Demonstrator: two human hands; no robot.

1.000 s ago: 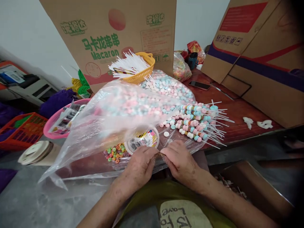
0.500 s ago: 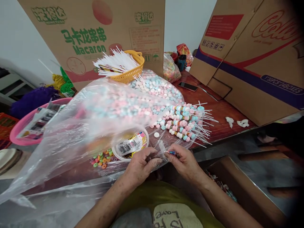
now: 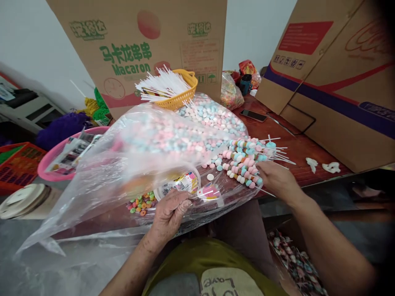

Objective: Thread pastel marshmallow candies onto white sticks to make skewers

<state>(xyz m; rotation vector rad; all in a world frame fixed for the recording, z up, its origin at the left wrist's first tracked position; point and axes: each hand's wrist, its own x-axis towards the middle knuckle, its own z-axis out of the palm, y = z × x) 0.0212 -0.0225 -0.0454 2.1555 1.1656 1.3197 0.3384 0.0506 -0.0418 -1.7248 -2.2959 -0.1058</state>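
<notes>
My left hand (image 3: 172,211) pinches the edge of a small clear plastic bag (image 3: 210,192) with pink and yellow print, held flat above the table. To the right, my right hand (image 3: 277,181) is closed at the stick end of a candy skewer (image 3: 243,179) at the near side of the pile; its fingertips are partly hidden. The pile's skewers carry pink, white, blue and brown candies on white sticks. Left of the pile, loose pastel candies (image 3: 212,117) spill from a large clear plastic bag (image 3: 101,164).
Behind stand a yellow basket (image 3: 177,100) of white sticks and a large carton (image 3: 129,24). Ring candies (image 3: 142,203) lie near a round clear tub (image 3: 197,174). A phone (image 3: 253,115) rests at the back. An open box (image 3: 296,263) of wrapped skewers sits below right.
My right hand has left the small bag and moved right to the skewers. The left hand keeps the bag, whose print now faces up. The view has shifted left.
</notes>
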